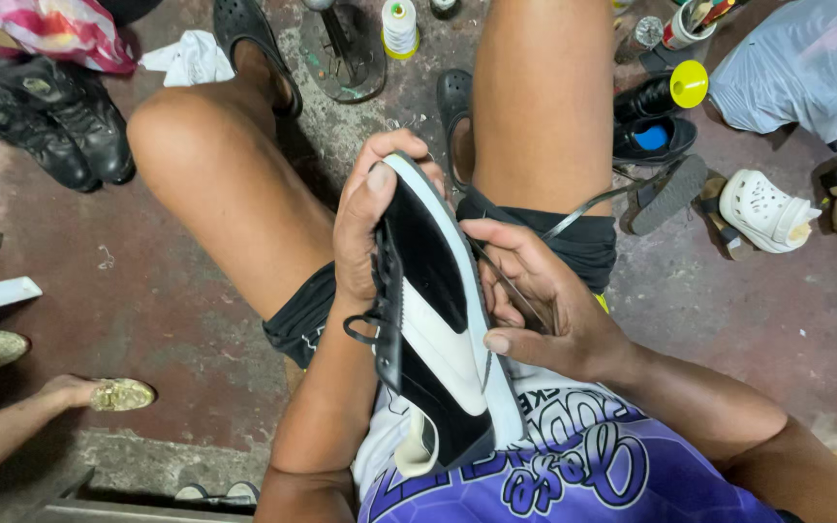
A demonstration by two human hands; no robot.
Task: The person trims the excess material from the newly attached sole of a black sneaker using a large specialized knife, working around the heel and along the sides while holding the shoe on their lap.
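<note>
A black and white sneaker (438, 320) rests on its side in my lap, its white sole edge facing right and its toe pointing away from me. My left hand (365, 218) grips the shoe from the left, thumb over the toe end and black laces hanging below the palm. My right hand (535, 291) presses against the white sole edge, thumb on the sole, fingers curled around a thin dark thread (603, 199) that runs up to the right across my thigh. Whether a needle is in the fingers cannot be made out.
Black boots (46, 111) stand at upper left. A spool of white thread (399, 26) and a metal stand (341, 48) sit ahead. Shoes, a white clog (767, 208) and a plastic bag (801, 63) lie at right. Another person's foot in a gold shoe (99, 394) is at left.
</note>
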